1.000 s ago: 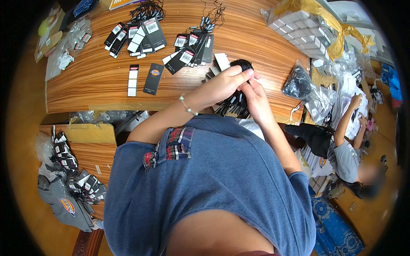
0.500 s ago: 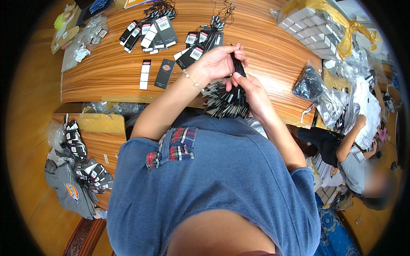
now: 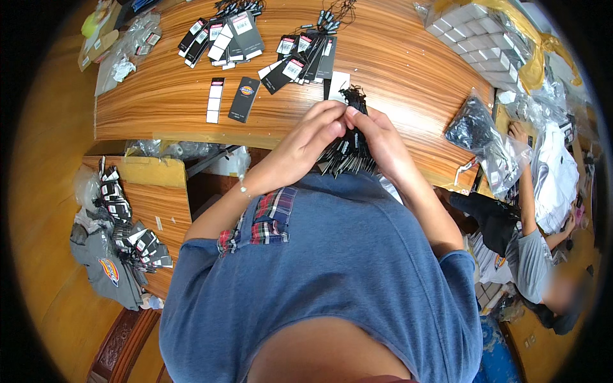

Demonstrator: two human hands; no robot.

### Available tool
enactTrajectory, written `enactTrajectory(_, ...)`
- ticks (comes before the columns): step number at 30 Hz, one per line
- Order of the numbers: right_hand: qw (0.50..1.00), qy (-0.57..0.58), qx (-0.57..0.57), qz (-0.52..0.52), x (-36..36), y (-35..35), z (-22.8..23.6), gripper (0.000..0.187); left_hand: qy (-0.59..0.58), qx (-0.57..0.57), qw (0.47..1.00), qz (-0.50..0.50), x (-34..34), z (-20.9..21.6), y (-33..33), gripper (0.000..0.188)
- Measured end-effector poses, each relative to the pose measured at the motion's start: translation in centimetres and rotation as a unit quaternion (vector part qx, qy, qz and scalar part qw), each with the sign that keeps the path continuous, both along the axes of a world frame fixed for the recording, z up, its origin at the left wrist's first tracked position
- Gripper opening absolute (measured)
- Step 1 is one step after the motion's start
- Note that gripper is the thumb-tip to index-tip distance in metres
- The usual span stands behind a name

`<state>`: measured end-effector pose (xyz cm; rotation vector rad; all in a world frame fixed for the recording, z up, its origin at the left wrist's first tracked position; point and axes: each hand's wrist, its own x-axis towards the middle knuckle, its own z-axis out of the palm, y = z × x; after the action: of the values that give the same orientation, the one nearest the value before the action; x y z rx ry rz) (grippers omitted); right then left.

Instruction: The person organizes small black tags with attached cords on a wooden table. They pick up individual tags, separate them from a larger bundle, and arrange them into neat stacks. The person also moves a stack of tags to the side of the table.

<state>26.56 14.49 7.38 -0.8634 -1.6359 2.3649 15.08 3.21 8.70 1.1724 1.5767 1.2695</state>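
Observation:
At the table's near edge, a thick bundle of black tag strings hangs between my hands, its many pale-tipped ends fanning downward and looped ends sticking up above my fingers. My right hand grips the bundle near its top, thumb across the front. My left hand closes against the same spot from the left, fingertips meeting the right thumb. Just beyond lies a pile of black hang tags with strings, and further left another pile of hang tags. A labelled strip tag and a dark logo tag lie singly.
At the far right stands a plastic-wrapped stack of small white boxes. A clear bag of black items lies at the right edge. A co-worker's arm reaches among white garments. Lower left, a grey garment lies beside strung tags.
My left hand has come down from the bundle's upper end to beside my right hand, leaving the looped tops showing. The co-worker's arm has stretched further forward.

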Motion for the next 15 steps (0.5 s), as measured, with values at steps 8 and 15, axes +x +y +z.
enactTrajectory(8,0.997,0.010,0.072,0.003,0.0,-0.4,-0.7,0.029,-0.217,-0.140,0.966,-0.009,-0.2,-0.1,2.4,0.045)
enactTrajectory(15,0.991,0.020,0.133,0.000,0.4,-1.1,-0.9,0.030,-0.323,-0.153,0.926,0.126,2.8,1.8,2.6,0.031)
